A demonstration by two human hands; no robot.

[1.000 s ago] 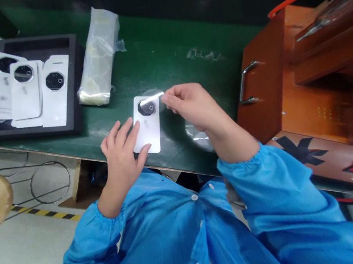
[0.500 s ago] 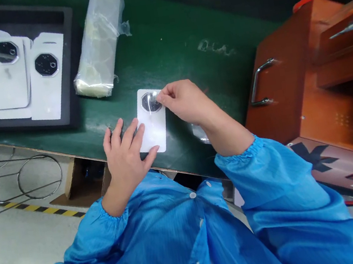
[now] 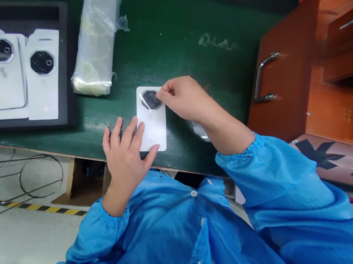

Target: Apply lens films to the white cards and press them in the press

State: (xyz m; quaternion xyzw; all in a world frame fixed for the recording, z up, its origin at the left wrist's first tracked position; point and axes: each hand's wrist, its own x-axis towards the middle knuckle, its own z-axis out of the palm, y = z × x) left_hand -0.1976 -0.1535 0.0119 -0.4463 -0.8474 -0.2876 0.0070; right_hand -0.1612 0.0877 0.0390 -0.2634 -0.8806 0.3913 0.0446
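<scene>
A white flat panel [image 3: 152,131] with rounded corners lies on the green table, looking like a phone back cover. Near its top sits a black, silver-rimmed octagonal window [image 3: 150,100]. My left hand [image 3: 126,151] is open, fingers spread, with fingertips and thumb on the panel's left and lower edges. The thumb and index finger of my right hand [image 3: 183,99] are pinched at the window's upper right edge. They appear to hold a thin clear film [image 3: 144,102], seen mostly as a bright streak over the window; its outline is hard to make out.
At the left, a black tray [image 3: 69,77] holds several similar white panels [image 3: 5,87]. Behind the panel lies a clear-wrapped roll-shaped bundle [image 3: 93,51]. A small clear plastic piece [image 3: 200,131] rests beside my right wrist. An orange-brown cabinet [image 3: 276,85] with a metal handle stands at the right.
The glare over the octagonal window has shifted left into a thin streak. My right fingertips have barely moved; my left hand stays on the panel. The camera view has shifted slightly.
</scene>
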